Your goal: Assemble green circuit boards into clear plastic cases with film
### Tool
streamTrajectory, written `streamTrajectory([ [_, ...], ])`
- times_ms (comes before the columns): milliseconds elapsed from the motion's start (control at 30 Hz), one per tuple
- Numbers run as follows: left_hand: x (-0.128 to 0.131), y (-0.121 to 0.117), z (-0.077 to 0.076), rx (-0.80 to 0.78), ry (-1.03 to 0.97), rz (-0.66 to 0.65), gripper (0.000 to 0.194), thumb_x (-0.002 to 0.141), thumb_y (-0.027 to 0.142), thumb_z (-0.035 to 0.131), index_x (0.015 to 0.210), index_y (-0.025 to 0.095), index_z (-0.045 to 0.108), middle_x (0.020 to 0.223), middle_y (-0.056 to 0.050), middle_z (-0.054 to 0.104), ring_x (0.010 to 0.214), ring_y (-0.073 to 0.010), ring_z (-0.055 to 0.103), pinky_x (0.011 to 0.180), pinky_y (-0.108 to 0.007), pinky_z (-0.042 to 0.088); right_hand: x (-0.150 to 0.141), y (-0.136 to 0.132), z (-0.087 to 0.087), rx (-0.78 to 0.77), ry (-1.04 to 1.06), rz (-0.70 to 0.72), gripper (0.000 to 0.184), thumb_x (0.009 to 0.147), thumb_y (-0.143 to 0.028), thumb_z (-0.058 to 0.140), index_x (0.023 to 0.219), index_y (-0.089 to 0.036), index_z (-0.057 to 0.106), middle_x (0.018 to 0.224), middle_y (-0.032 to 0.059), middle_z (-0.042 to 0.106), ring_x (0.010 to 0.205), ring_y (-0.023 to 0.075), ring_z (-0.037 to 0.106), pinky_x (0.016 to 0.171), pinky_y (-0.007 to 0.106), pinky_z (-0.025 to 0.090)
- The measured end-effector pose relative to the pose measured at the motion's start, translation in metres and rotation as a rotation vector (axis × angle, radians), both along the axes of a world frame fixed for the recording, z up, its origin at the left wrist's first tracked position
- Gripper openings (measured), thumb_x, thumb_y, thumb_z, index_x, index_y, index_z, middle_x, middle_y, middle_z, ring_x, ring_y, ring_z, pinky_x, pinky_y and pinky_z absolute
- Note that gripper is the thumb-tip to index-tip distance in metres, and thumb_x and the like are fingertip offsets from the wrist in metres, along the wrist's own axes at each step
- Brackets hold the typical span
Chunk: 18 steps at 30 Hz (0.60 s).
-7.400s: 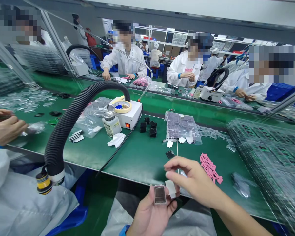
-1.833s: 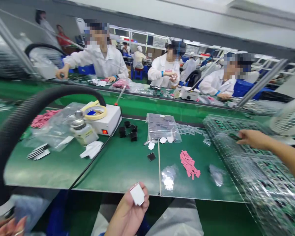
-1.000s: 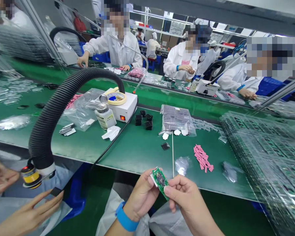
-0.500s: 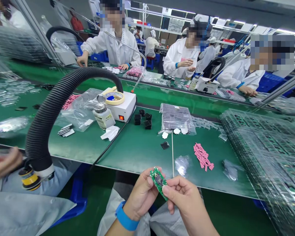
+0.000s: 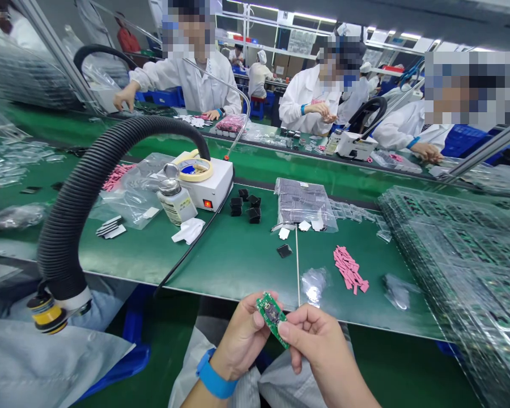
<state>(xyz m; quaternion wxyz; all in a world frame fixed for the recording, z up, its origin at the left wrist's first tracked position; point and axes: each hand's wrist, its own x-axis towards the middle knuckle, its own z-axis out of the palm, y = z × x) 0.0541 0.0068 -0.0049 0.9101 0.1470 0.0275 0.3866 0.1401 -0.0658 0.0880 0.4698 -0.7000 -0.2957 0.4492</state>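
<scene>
Well, the small green circuit board (image 5: 272, 317) sits pinched between both hands, its long axis slanting down to the right, the left hand (image 5: 240, 345) clamped behind its upper end, the right hand (image 5: 318, 345) on its lower end, a crumpled clear bag (image 5: 313, 286) just beyond on the green bench (image 5: 238, 266).

A black corrugated hose (image 5: 81, 181) arches beside a white bench unit (image 5: 208, 190) and a capped bottle (image 5: 176, 205).

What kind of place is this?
Looks like an electronics assembly line in a factory: white-coated workers along a green bench, stacked clear trays of boards, and a small green circuit board between the left hand and right hand.
</scene>
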Motion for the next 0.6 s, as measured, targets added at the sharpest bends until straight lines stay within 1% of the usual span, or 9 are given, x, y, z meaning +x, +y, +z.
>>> streamTrajectory([
  [100, -0.005, 0.005, 0.002, 0.053, 0.033, -0.010, 0.052, 0.045, 0.037, 0.087, 0.086, 0.010, 0.071, 0.071, -0.005, 0.065, 0.061, -0.0112, 0.056, 0.058, -0.021, 0.043, 0.001, 0.000, 0.001, -0.026, 0.066, 0.031, 0.042, 0.058, -0.046, 0.079, 0.068, -0.015, 0.053, 0.040, -0.0060, 0.052, 0.032, 0.0027, 0.041, 0.037, 0.015, 0.032],
  [200, -0.007, 0.007, 0.001, 0.077, 0.042, -0.017, 0.054, 0.041, 0.040, 0.088, 0.081, 0.008, 0.071, 0.069, -0.005, 0.064, 0.061, -0.0111, 0.055, 0.057, -0.020, 0.042, -0.001, 0.002, -0.001, -0.033, 0.122, 0.058, 0.044, 0.056, -0.047, 0.080, 0.066, -0.016, 0.051, 0.035, -0.0070, 0.049, 0.029, 0.0027, 0.038, 0.036, 0.014, 0.029],
  [367, -0.005, 0.000, -0.011, 0.018, 0.056, 0.033, 0.051, 0.048, 0.050, 0.083, 0.086, 0.019, 0.071, 0.076, -0.001, 0.066, 0.070, -0.0105, 0.057, 0.066, -0.020, 0.046, -0.006, 0.006, -0.006, 0.010, 0.054, 0.042, 0.050, 0.050, -0.054, 0.080, 0.062, -0.016, 0.050, 0.035, -0.0071, 0.049, 0.028, 0.0040, 0.039, 0.033, 0.015, 0.027],
  [433, -0.005, -0.001, -0.014, 0.025, 0.072, 0.038, 0.051, 0.048, 0.051, 0.082, 0.087, 0.021, 0.071, 0.076, -0.001, 0.066, 0.069, -0.0105, 0.057, 0.066, -0.020, 0.046, -0.006, 0.006, -0.006, -0.002, 0.050, 0.044, 0.050, 0.050, -0.054, 0.081, 0.062, -0.016, 0.050, 0.034, -0.0071, 0.049, 0.027, 0.0041, 0.039, 0.033, 0.015, 0.027],
  [500, -0.008, 0.000, -0.011, 0.065, 0.093, 0.030, 0.053, 0.044, 0.050, 0.084, 0.086, 0.019, 0.071, 0.074, -0.002, 0.064, 0.066, -0.0111, 0.055, 0.063, -0.021, 0.045, -0.005, 0.007, -0.004, -0.024, 0.065, 0.049, 0.050, 0.050, -0.052, 0.081, 0.063, -0.016, 0.050, 0.033, -0.0069, 0.049, 0.027, 0.0043, 0.039, 0.034, 0.015, 0.027],
  [600, -0.014, 0.007, -0.002, 0.155, 0.126, 0.040, 0.054, 0.041, 0.048, 0.086, 0.078, 0.012, 0.071, 0.071, -0.003, 0.061, 0.064, -0.0117, 0.052, 0.058, -0.021, 0.042, -0.001, 0.007, -0.003, -0.062, 0.140, 0.086, 0.047, 0.052, -0.048, 0.082, 0.065, -0.016, 0.050, 0.034, -0.0069, 0.049, 0.028, 0.0043, 0.040, 0.034, 0.014, 0.026],
])
